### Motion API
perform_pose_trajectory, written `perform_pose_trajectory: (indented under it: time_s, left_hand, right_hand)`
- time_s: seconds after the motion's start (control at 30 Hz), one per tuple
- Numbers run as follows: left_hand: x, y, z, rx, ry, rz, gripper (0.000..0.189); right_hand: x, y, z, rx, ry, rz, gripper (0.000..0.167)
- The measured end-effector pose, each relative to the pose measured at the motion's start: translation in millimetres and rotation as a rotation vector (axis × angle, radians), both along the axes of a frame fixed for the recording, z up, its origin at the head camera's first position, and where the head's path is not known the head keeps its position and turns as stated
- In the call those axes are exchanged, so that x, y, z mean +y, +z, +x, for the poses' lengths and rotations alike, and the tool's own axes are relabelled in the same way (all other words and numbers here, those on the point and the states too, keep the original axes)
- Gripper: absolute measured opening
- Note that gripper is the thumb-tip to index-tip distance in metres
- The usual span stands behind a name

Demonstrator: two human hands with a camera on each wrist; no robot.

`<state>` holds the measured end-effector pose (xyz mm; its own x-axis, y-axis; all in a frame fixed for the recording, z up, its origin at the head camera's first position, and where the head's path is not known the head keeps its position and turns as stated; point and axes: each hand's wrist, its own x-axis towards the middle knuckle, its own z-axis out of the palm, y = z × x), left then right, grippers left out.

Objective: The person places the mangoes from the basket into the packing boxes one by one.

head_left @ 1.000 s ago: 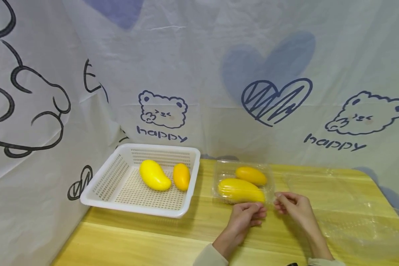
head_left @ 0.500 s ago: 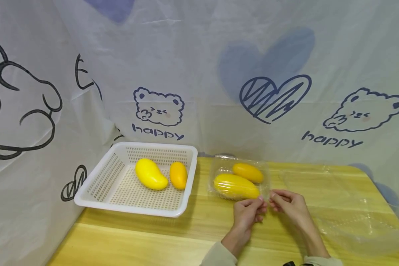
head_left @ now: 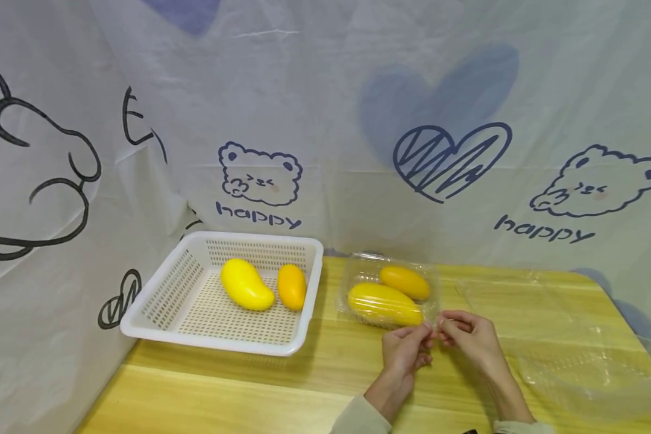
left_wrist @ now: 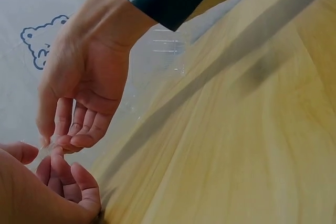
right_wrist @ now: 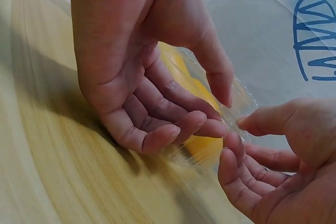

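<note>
Two yellow mangoes (head_left: pixel 385 304) lie inside a clear plastic clamshell box (head_left: pixel 349 271) on the wooden table, its lid over them. My left hand (head_left: pixel 404 355) pinches the near right corner of the box with thumb and index finger. From the other side, my right hand (head_left: pixel 476 343) pinches the clear edge at that same corner, its fingertips nearly against the left ones. In the right wrist view, the left hand (right_wrist: pixel 131 66) partly hides the mangoes, and the right hand (right_wrist: pixel 289 161) faces it. The left wrist view shows both thumbs at the thin plastic edge.
A white perforated basket (head_left: pixel 222 343) at left holds a yellow mango (head_left: pixel 246 284) and an orange one (head_left: pixel 292 287). More clear plastic packaging (head_left: pixel 591 374) lies on the table at right. A printed cloth (head_left: pixel 347 199) hangs along the back and left.
My right hand has moved left to the box corner, closing the gap to the left hand, which has shifted slightly right along the box. The head view has shifted slightly; the basket stays put.
</note>
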<state>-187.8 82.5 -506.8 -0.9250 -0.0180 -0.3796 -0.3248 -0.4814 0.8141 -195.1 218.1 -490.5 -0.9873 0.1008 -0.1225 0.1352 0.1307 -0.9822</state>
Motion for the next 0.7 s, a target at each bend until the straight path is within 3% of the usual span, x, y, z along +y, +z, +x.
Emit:
perform_pose_trajectory:
  time_s: [0.7]
  left_hand:
    - [6.3,-0.2,-4.7,-0.033,0.045,-0.025,0.007]
  right_hand:
    - [1.8,-2.6,-6.4,-0.017,0.012,0.036,0.040]
